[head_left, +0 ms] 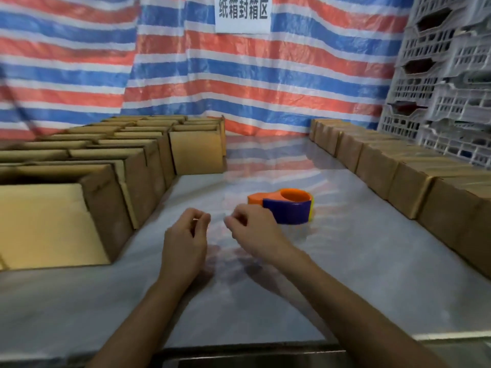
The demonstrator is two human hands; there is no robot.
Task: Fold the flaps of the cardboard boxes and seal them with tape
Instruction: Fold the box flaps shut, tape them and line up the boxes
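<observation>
Brown cardboard open boxes point(196, 152) packed in rows on the worktop's point(345, 235) left, taped closed boxes point(377, 160) lining its right, orange-and-blue tape dispenser point(287, 207) lying between, just beyond left hand point(186, 237) and right hand point(252, 231), each grip loosely curled, nothing visibly pinched.

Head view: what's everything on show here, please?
open boxes: many, brown, table's left
closed boxes: one row, brown, table's right
tape dispenser: one, orange, blue and yellow, mid-table
table: one, grey, foreground
tarp: one, red-white-blue stripes, behind
sign: one, white, on tarp
crates: a stack, white, far right
left hand: one, fingers curled, above table
right hand: one, fingers curled, beside dispenser
</observation>
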